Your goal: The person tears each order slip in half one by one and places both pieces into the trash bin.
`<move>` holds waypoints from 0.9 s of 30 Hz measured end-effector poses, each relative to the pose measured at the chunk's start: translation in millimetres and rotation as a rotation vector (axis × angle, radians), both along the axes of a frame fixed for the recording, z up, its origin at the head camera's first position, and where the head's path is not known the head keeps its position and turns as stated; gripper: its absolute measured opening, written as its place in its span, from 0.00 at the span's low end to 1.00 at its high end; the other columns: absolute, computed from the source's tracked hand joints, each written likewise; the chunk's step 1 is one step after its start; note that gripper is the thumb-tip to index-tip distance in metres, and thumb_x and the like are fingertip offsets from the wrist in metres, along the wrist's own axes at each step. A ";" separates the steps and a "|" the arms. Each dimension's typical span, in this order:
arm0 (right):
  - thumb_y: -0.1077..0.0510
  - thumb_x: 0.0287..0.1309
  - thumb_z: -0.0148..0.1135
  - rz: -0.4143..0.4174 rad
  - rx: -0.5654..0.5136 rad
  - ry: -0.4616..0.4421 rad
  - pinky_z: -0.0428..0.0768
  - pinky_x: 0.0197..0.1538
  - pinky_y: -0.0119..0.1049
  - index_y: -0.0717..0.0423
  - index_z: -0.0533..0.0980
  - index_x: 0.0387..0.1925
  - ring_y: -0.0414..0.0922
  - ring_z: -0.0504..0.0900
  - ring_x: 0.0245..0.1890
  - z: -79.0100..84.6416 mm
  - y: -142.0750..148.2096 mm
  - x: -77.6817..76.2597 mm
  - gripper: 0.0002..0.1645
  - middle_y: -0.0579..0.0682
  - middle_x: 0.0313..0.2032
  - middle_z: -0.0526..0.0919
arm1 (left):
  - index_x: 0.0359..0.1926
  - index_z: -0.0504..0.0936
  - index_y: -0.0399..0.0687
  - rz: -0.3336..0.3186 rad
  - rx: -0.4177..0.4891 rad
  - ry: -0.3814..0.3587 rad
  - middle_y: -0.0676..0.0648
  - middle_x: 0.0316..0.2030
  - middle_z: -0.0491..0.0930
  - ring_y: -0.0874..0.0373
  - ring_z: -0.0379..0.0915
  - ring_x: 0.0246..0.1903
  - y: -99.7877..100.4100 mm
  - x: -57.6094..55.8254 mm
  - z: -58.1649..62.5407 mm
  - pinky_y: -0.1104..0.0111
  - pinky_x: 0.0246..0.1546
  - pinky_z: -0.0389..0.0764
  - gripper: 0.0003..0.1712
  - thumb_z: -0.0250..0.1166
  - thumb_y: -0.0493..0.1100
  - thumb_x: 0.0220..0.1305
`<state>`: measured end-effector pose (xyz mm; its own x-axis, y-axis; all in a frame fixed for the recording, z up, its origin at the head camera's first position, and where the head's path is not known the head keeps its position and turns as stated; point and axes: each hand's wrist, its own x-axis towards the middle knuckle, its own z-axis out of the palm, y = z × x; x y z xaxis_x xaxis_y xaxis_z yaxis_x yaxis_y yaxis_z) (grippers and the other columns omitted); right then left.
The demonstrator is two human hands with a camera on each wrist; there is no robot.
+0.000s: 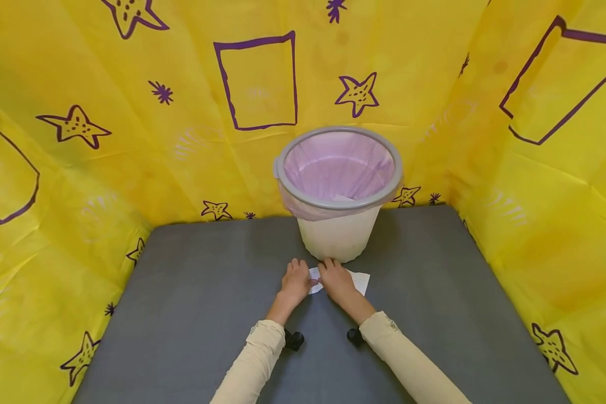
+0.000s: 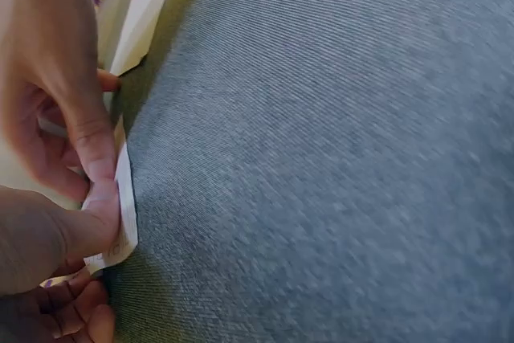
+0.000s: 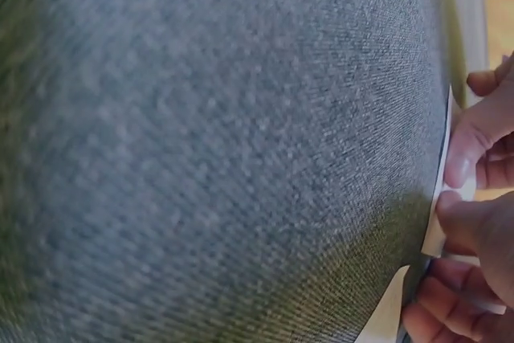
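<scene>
A small white piece of paper [image 1: 314, 274] lies between my two hands on the dark surface, just in front of the bin. My left hand [image 1: 295, 281] pinches its left part, thumb uppermost in the left wrist view. Beside it my right hand [image 1: 337, 282] pinches the same paper, the two thumbs nearly touching on the strip [image 3: 436, 226]. More white paper [image 1: 361, 282] sticks out right of my right hand. Whether both parts are joined under the hand is hidden. Faint printing shows on the strip [image 2: 124, 230] in the left wrist view.
Right behind the hands stands a whitish wastebasket [image 1: 340, 233] with a grey rim and a pinkish liner [image 1: 328, 163]; something pale lies inside. Yellow patterned cloth [image 1: 192, 151] walls in the dark grey surface [image 1: 207, 314] at the back and sides.
</scene>
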<state>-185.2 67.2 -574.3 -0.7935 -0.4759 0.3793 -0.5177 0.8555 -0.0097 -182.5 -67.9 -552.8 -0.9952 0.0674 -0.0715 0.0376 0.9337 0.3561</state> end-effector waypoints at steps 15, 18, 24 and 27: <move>0.59 0.65 0.59 0.156 -0.378 -0.269 0.73 0.29 0.35 0.54 0.76 0.31 0.41 0.74 0.26 27.8 19.4 6.3 0.06 0.48 0.27 0.76 | 0.29 0.77 0.45 -0.355 0.229 0.047 0.51 0.20 0.73 0.61 0.64 0.20 -18.2 7.1 18.3 0.71 0.23 0.65 0.14 0.54 0.43 0.72; 0.58 0.68 0.54 0.211 -0.541 -0.460 0.68 0.26 0.29 0.55 0.76 0.31 0.35 0.67 0.19 35.8 28.5 3.5 0.09 0.47 0.21 0.74 | 0.33 0.80 0.44 -0.386 0.296 0.057 0.50 0.22 0.77 0.63 0.65 0.21 -17.8 6.2 30.6 0.72 0.25 0.68 0.15 0.51 0.44 0.74; 0.58 0.70 0.53 0.244 -0.843 -0.720 0.69 0.21 0.28 0.61 0.78 0.34 0.34 0.68 0.16 63.0 41.5 4.7 0.12 0.51 0.18 0.74 | 0.40 0.84 0.46 -0.322 0.518 0.007 0.50 0.29 0.82 0.65 0.69 0.26 -13.1 10.5 56.8 0.75 0.29 0.72 0.16 0.52 0.47 0.74; 0.60 0.69 0.53 0.266 -0.939 -0.763 0.70 0.19 0.30 0.65 0.77 0.35 0.37 0.69 0.15 87.1 45.7 8.4 0.12 0.53 0.18 0.74 | 0.41 0.84 0.47 -0.303 0.619 0.005 0.49 0.30 0.82 0.64 0.70 0.26 -9.8 15.4 77.3 0.74 0.28 0.73 0.17 0.52 0.49 0.74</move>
